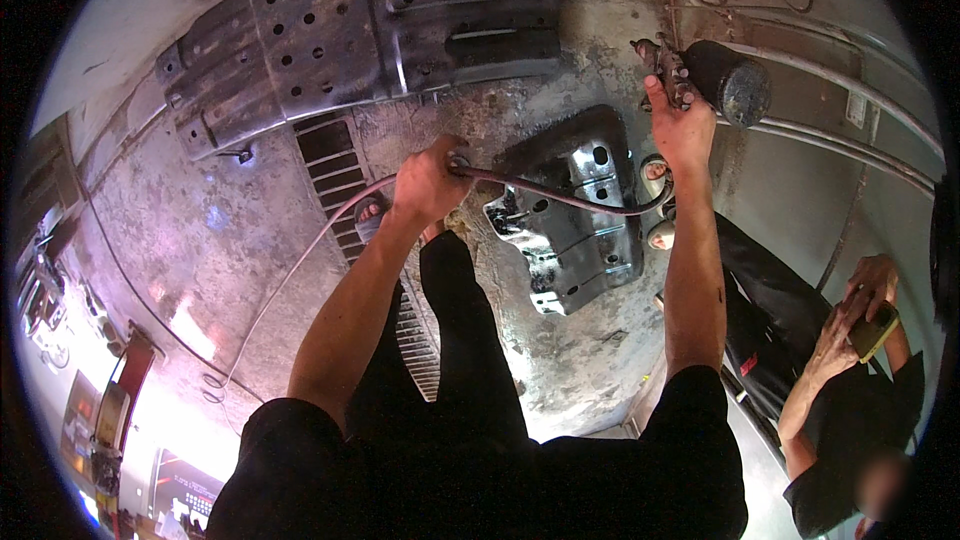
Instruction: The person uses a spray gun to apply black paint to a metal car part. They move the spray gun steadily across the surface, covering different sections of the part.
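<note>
My right hand (684, 132) is wrapped round a spray gun (668, 68) with a dark, stained cup (738, 85) on its right side. Farther left, my left hand (430, 184) is closed round a dark hose (560, 196), which sags in a curve toward my right forearm. On the left the hose trails down to the floor. Between my arms lies a glossy black metal plate with holes (590, 230); neither hand touches it. A longer black perforated metal panel (320, 30) lies beyond my left hand.
A slatted floor grate (328, 155) runs beside my feet. Pipes (830, 145) line the wall at right. Near that wall a person in dark clothes (850, 410) holds a phone (874, 332). At far left, a cable (135, 285) crosses the stained concrete floor (215, 240).
</note>
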Action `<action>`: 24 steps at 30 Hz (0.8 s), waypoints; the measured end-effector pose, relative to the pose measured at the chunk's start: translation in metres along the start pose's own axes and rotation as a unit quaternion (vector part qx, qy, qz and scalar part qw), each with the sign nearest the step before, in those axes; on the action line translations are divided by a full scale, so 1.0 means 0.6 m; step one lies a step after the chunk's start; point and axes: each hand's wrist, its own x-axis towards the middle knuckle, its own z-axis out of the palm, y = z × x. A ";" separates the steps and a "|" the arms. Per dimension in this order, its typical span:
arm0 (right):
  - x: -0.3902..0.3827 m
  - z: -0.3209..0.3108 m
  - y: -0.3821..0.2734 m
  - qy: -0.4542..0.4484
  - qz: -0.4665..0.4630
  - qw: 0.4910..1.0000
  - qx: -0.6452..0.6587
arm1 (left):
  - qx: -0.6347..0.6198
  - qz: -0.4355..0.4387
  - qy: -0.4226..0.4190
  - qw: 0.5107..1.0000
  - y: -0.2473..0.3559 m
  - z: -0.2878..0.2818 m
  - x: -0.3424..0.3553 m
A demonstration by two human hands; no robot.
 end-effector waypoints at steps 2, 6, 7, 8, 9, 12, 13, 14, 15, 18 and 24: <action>0.006 0.002 0.002 -0.001 -0.012 1.000 0.017 | -0.006 -0.014 -0.005 1.000 -0.004 -0.003 -0.001; 0.006 0.016 -0.017 -0.039 0.055 0.995 0.067 | -0.027 -0.057 -0.023 0.998 -0.016 -0.011 -0.008; 0.004 0.016 -0.025 -0.054 0.055 0.994 0.075 | -0.027 -0.067 -0.024 0.997 -0.021 -0.014 -0.010; 0.000 0.017 -0.034 -0.069 0.058 0.993 0.082 | -0.021 -0.054 -0.014 0.998 -0.026 -0.017 -0.013; -0.005 0.019 -0.045 -0.070 0.054 0.992 0.094 | -0.015 -0.038 -0.002 0.999 -0.030 -0.018 -0.016; -0.010 0.023 -0.077 -0.078 0.043 0.989 0.122 | -0.016 -0.029 0.007 0.999 -0.042 -0.025 -0.017; -0.013 0.020 -0.085 -0.089 0.041 0.987 0.129 | -0.018 -0.035 0.005 0.999 -0.044 -0.028 -0.019; -0.015 0.019 -0.093 -0.100 0.032 0.984 0.142 | -0.014 -0.034 0.006 0.999 -0.046 -0.032 -0.020; -0.018 0.020 -0.102 -0.098 0.018 0.985 0.141 | -0.009 -0.034 0.008 0.999 -0.049 -0.036 -0.022; -0.025 0.021 -0.123 -0.104 -0.025 0.982 0.158 | -0.011 -0.036 -0.003 0.999 -0.053 -0.048 -0.025; -0.024 0.020 -0.146 -0.128 -0.077 0.977 0.154 | -0.027 -0.039 -0.018 0.999 -0.073 -0.053 -0.030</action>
